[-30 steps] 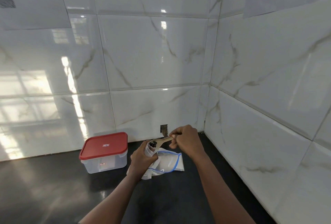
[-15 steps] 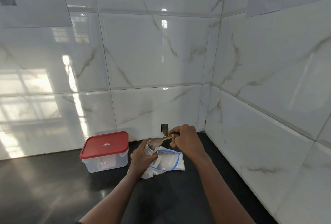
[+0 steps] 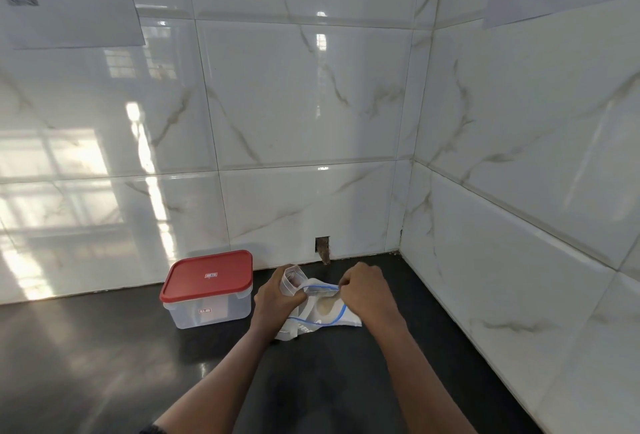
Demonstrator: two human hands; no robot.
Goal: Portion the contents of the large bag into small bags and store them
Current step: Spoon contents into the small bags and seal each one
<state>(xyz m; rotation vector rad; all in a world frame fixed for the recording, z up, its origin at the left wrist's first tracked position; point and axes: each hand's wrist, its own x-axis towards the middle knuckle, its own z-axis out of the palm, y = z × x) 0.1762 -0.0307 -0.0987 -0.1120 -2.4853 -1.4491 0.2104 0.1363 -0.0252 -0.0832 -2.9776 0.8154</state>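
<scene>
Head view: left hand point(image 3: 275, 298) grips clear small bag point(image 3: 292, 281); right hand point(image 3: 364, 289) curls (hold unclear) at floppy large bag point(image 3: 320, 316); counter point(image 3: 86, 364) open lower left.

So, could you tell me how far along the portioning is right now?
No filled, sealed bags are visible, and the red-lidded container is shut. In hand: the left hand holds a small bag open while the right hand dips a spoon into the large bag. Sealing and storing remain.

Bright daylight glares off the wall tiles point(image 3: 52, 163) (window reflections, left); edges bow.
</scene>
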